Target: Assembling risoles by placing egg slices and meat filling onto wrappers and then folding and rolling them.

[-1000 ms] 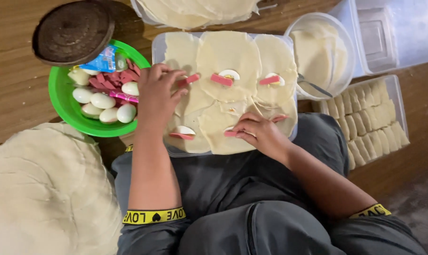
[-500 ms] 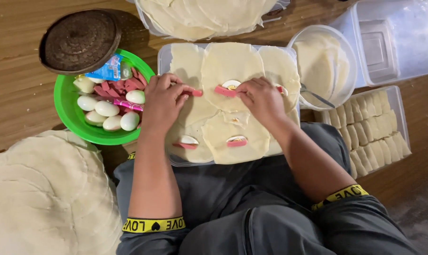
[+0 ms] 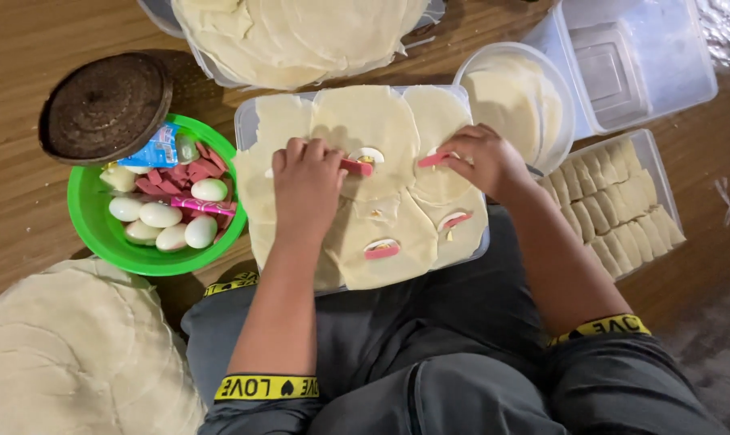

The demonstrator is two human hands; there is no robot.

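Right, nearest first: person seated, grey trousers (image 3: 429, 379), a clear tray (image 3: 244, 129) across the lap so both hands work square over it. Tray is covered in thin round dough wrappers (image 3: 365, 121), overlapped, probably so several get filled in one pass.

Left hand (image 3: 307, 187) is curled palm-down at tray centre, fingers closed on a pink sausage strip (image 3: 357, 167) that sticks out at its 3 o'clock, touching an egg slice (image 3: 371, 154). Right hand (image 3: 482, 161) is also closed, pinching another pink strip (image 3: 432, 159) at its 9 o'clock, low on the wrapper. The two strips lie between the hands, near each other but apart.

Two wrappers at 6 o'clock of the hands are already loaded: egg-and-sausage filling (image 3: 381, 248), second one (image 3: 455, 220) just beside.

Green bowl (image 3: 99, 234) at 9 o'clock, touching the tray edge, holds peeled eggs (image 3: 159, 215) and sausage pieces; within left-hand reach, I'd judge deliberate. Dark round lid (image 3: 105, 105) at 10 o'clock. Stack of wrappers (image 3: 67, 354) at 7 o'clock.

Right side: tub of rolled pieces (image 3: 615, 205) at 3 o'clock, round tub of wrappers (image 3: 510, 97) at 1 o'clock. Farthest, big pile of wrappers (image 3: 300, 36) at 12 o'clock.
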